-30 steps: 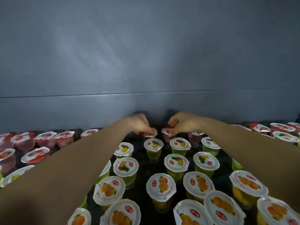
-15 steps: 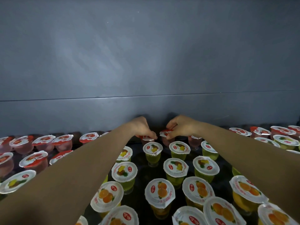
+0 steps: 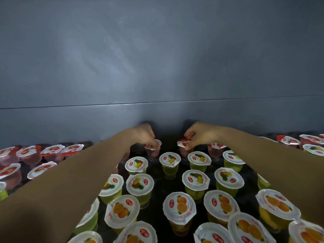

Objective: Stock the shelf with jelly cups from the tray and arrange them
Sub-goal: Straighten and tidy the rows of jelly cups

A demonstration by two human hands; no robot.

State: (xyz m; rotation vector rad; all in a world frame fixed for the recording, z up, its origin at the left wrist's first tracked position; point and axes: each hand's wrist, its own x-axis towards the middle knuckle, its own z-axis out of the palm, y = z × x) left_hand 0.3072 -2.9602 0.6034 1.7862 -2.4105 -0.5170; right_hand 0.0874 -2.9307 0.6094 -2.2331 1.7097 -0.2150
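Here, two hands (image 3: 145,135) (image 3: 199,135), two red cups (image 3: 154,152) (image 3: 183,148).

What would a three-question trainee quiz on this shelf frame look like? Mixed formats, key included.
1. True or false: the left hand hangs idle above the shelf.
2. Multiple choice: the cup under the right hand has a lid printed mostly in A) red, B) blue, C) black.
3. Fill in: the green pineapple-lid cups stand ____ the orange-lid cups, as seen from the camera.

Key
1. False: its fingertips pinch the lid rim of a pink cup in the back row.
2. A: the right hand pinches a red-lid cup.
3. Behind, nearer the grey back wall.
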